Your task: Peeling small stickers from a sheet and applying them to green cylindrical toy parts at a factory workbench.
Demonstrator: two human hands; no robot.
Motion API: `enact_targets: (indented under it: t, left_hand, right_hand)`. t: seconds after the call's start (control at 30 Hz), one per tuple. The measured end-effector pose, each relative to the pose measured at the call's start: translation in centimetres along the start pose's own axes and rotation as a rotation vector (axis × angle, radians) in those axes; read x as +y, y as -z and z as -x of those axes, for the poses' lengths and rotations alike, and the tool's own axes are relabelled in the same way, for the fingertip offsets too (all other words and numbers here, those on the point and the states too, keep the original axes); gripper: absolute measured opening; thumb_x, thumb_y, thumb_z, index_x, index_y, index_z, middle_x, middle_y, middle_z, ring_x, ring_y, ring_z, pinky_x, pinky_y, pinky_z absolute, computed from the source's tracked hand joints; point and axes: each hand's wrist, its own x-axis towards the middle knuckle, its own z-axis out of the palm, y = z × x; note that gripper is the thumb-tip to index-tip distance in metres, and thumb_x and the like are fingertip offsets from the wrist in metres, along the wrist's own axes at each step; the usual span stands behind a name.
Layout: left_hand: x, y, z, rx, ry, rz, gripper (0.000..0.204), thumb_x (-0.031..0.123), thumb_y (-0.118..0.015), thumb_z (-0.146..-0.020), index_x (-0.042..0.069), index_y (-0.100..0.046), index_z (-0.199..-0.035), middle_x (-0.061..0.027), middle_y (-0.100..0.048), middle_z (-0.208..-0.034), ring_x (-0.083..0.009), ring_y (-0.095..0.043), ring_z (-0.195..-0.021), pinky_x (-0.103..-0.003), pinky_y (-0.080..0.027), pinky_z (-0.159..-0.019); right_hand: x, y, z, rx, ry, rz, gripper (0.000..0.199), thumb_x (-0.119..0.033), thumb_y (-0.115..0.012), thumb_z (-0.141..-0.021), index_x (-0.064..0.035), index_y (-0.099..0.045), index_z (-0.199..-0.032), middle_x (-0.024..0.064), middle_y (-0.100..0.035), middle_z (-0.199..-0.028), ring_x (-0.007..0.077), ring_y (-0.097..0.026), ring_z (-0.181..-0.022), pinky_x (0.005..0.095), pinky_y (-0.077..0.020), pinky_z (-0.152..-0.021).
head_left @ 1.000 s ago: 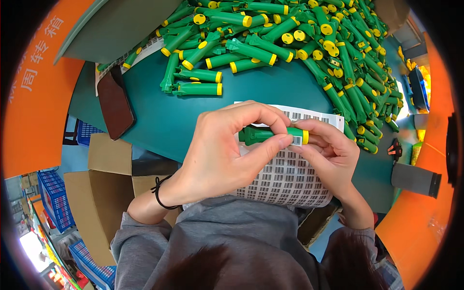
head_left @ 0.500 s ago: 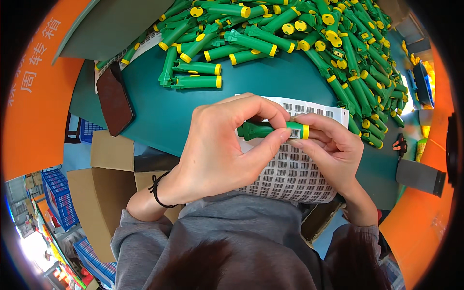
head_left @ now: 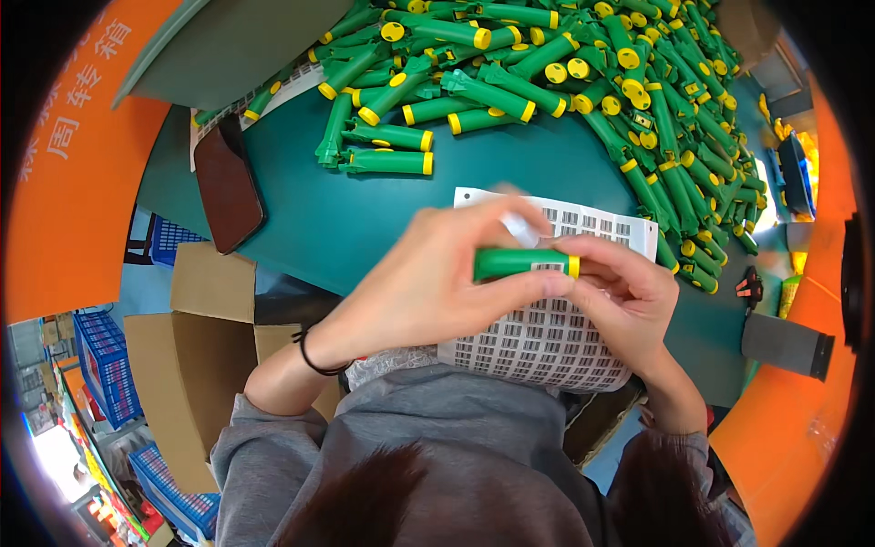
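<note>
A green plastic tube (head_left: 510,263) with a yellow end cap lies level between my hands, above a sheet of barcode stickers. My right hand (head_left: 629,296) grips its capped end between thumb and fingers. A small white barcode label (head_left: 548,267) is on the tube's side near the cap. Around the tube's other end curls my left hand (head_left: 428,269), its thumb laid along the lower side by the label. The left index finger is raised and smeared by motion; the other left fingers are mostly hidden. The sticker sheet (head_left: 592,223) curves down over the table's near edge.
A large heap of similar green tubes (head_left: 510,91) covers the far and right table (head_left: 301,201). A dark brown phone-like slab (head_left: 228,187) lies at left. An open cardboard box (head_left: 205,383) stands below, near blue crates (head_left: 108,365). A grey cylinder (head_left: 788,346) is at right.
The left index finger has lifted off the tube, while the left thumb has slid right to the label. The tube has turned slightly, so its label faces lower. The view has shifted a little.
</note>
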Motion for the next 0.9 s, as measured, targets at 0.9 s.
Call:
enact_targets:
  t: [0.9]
  left_hand:
    - [8.1,18.4,-4.7,1.052,-0.749,-1.413,0.039,0.026,-0.073,-0.083,0.009,-0.063,-0.116,-0.0155,-0.062,-0.108,-0.0237,-0.059,-0.103,-0.034,-0.044,-0.091]
  right_hand:
    - [-0.3,2.0,-3.1,-0.046,-0.146,0.754,0.068,-0.024,-0.088,-0.062,-0.0080,-0.051,-0.116,0.0106,-0.058,-0.109,0.0287,-0.049,-0.113,0.0378,-0.0402,-0.095]
